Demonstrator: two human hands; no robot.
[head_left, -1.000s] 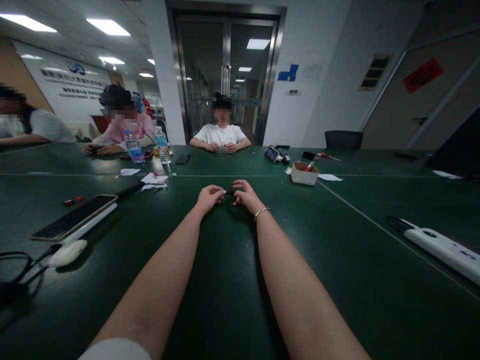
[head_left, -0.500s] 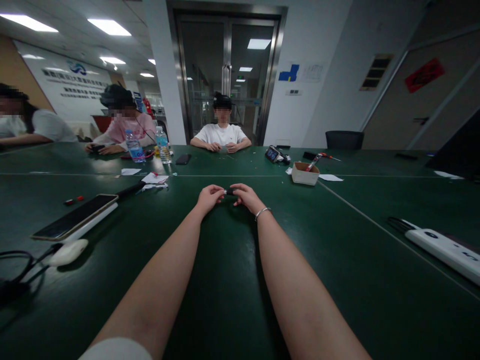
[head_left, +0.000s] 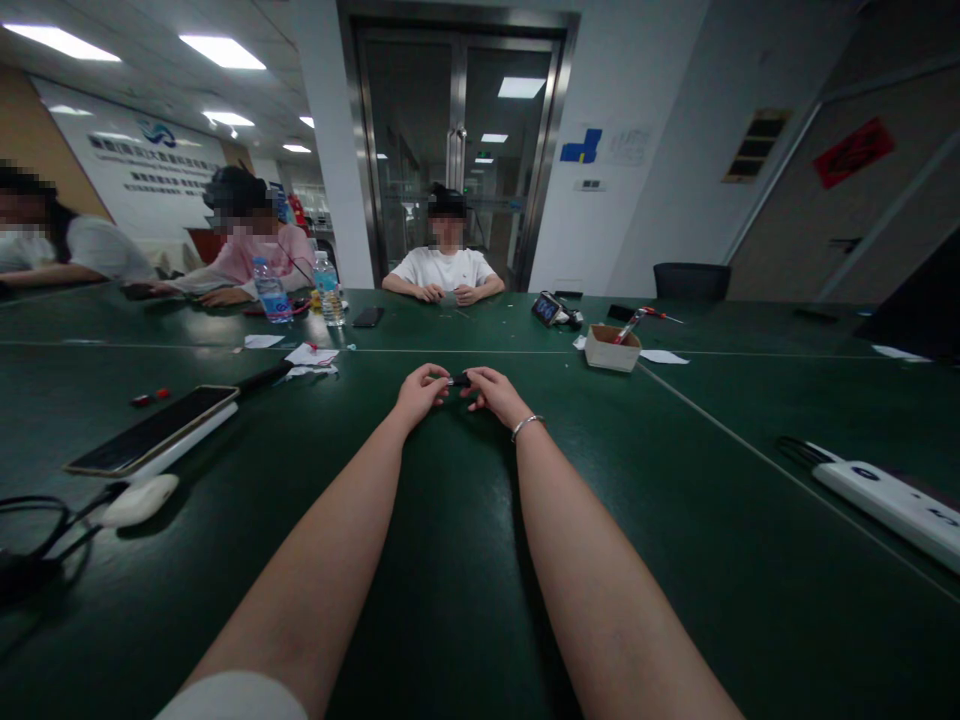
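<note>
Both my arms stretch forward over a dark green table (head_left: 675, 520). My left hand (head_left: 418, 392) and my right hand (head_left: 491, 392) meet near the table's middle, fingers curled in a pinch. Between their fingertips is a small dark object (head_left: 459, 380), too small to name; each hand grips one end. A thin bracelet (head_left: 526, 424) sits on my right wrist.
A phone on a white pad (head_left: 150, 434) and a white mouse-like device (head_left: 139, 500) with black cables lie left. A white power strip (head_left: 889, 500) lies right. A small cardboard box (head_left: 611, 348), bottles (head_left: 268, 292) and papers stand farther off. Three people sit across the table.
The camera view has shifted slightly down and right. My hands have stayed together on the small object with only slight finger movement.
</note>
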